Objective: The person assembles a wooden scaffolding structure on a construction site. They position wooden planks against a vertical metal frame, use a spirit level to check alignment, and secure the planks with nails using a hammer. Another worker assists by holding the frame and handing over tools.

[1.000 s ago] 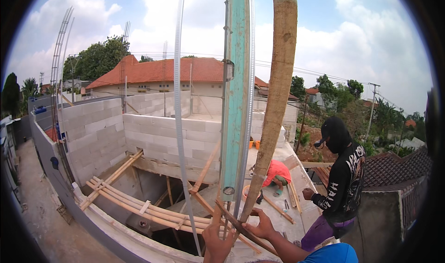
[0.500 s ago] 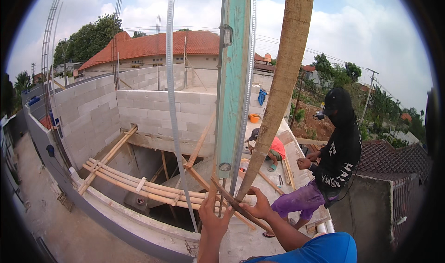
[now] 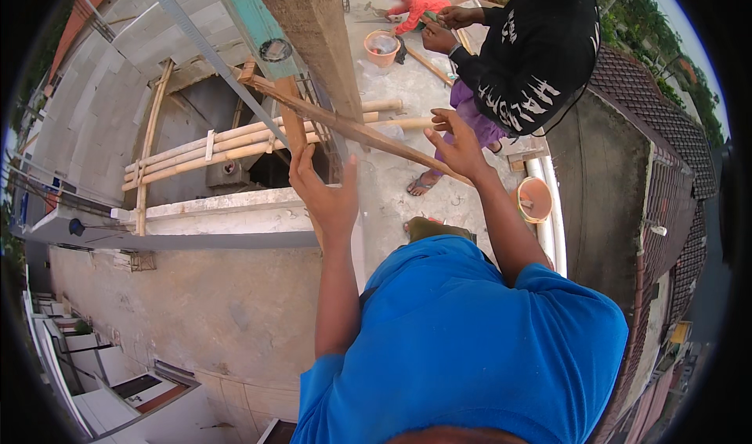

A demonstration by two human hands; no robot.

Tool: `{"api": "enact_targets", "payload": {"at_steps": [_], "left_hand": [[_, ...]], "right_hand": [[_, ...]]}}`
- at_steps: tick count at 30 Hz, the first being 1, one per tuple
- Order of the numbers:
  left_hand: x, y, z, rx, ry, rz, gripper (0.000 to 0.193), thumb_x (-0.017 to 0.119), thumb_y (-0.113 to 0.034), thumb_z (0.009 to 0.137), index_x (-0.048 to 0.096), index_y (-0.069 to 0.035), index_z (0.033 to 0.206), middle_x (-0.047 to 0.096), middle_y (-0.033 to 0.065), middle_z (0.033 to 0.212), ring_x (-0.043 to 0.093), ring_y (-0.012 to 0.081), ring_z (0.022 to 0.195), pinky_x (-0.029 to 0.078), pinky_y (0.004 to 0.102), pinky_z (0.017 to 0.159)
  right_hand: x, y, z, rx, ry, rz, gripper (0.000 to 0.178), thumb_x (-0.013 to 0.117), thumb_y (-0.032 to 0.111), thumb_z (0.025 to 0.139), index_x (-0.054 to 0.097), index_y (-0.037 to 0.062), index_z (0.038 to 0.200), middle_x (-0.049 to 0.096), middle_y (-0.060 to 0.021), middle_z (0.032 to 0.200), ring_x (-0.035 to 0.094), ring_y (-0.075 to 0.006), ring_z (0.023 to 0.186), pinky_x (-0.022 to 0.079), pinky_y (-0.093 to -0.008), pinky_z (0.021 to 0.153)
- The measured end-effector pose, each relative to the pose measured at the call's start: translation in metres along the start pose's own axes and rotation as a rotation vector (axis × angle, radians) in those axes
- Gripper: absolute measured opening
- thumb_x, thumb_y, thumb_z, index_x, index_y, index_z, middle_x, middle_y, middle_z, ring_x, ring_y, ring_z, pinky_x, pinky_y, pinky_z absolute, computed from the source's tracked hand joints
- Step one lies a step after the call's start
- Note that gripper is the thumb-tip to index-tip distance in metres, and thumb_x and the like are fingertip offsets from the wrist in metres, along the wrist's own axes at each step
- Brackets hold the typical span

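Observation:
My left hand [image 3: 325,197] is open, fingers spread, at the lower end of an upright wooden strip [image 3: 293,119]; I cannot tell if it touches the strip. To its right my right hand [image 3: 460,150] is open too, fingers apart and holding nothing, close to a slanted wooden stick [image 3: 360,131]. This stick crosses in front of a thick wooden plank [image 3: 313,29]. A teal spirit level [image 3: 247,17] with a round vial stands left of the plank. Further left leans a perforated metal strip [image 3: 204,48].
A co-worker in a black hoodie [image 3: 525,60] stands at right; another in a red top [image 3: 419,5] crouches beyond an orange bucket [image 3: 381,48]. Bamboo poles [image 3: 235,142] span a deep opening at left. Another bucket [image 3: 534,197] is by white pipes [image 3: 552,217] along the roof-side edge.
My view has tilted down. Both hands, earlier at the foot of the wood pieces with the right around the plank's lower end, are now apart with fingers spread. The right hand has come off the plank.

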State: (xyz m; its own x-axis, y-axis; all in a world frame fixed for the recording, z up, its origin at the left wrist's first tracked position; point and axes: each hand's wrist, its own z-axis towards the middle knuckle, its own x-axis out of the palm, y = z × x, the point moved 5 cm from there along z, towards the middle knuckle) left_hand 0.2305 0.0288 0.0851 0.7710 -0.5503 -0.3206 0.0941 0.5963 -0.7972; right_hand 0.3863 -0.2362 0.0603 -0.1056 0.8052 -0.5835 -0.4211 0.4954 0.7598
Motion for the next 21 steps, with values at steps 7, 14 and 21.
{"api": "enact_targets", "payload": {"at_steps": [7,14,21], "left_hand": [[0.033,0.002,-0.004,-0.109,0.102,-0.133,0.074,0.082,-0.026,0.094,0.043,0.004,0.150,0.042,0.0226,0.151,0.043,0.0364,0.146,0.033,0.0487,0.123],[0.063,-0.023,0.011,-0.162,0.002,-0.163,0.108,0.086,-0.024,0.090,0.007,-0.007,0.162,0.038,0.0254,0.153,0.043,0.0362,0.145,0.032,0.0507,0.126],[0.087,-0.036,0.013,-0.229,-0.099,-0.166,0.108,0.083,-0.017,0.091,0.001,-0.009,0.161,0.033,0.0227,0.151,0.042,0.0338,0.142,0.038,0.0489,0.124]], "right_hand": [[0.003,-0.078,-0.049,0.239,0.267,-0.022,0.047,0.075,0.034,0.096,0.066,0.0008,0.127,0.071,-0.0208,0.117,0.072,-0.0333,0.104,0.057,-0.0431,0.090],[0.019,-0.154,-0.081,0.233,0.549,-0.066,0.047,0.070,0.037,0.097,0.065,0.0059,0.132,0.069,-0.0195,0.127,0.066,-0.0348,0.120,0.051,-0.0428,0.104],[0.025,-0.254,-0.129,0.355,0.673,-0.154,0.048,0.071,0.039,0.095,0.063,0.0093,0.132,0.069,-0.0213,0.123,0.067,-0.0381,0.116,0.052,-0.0466,0.100]]}}
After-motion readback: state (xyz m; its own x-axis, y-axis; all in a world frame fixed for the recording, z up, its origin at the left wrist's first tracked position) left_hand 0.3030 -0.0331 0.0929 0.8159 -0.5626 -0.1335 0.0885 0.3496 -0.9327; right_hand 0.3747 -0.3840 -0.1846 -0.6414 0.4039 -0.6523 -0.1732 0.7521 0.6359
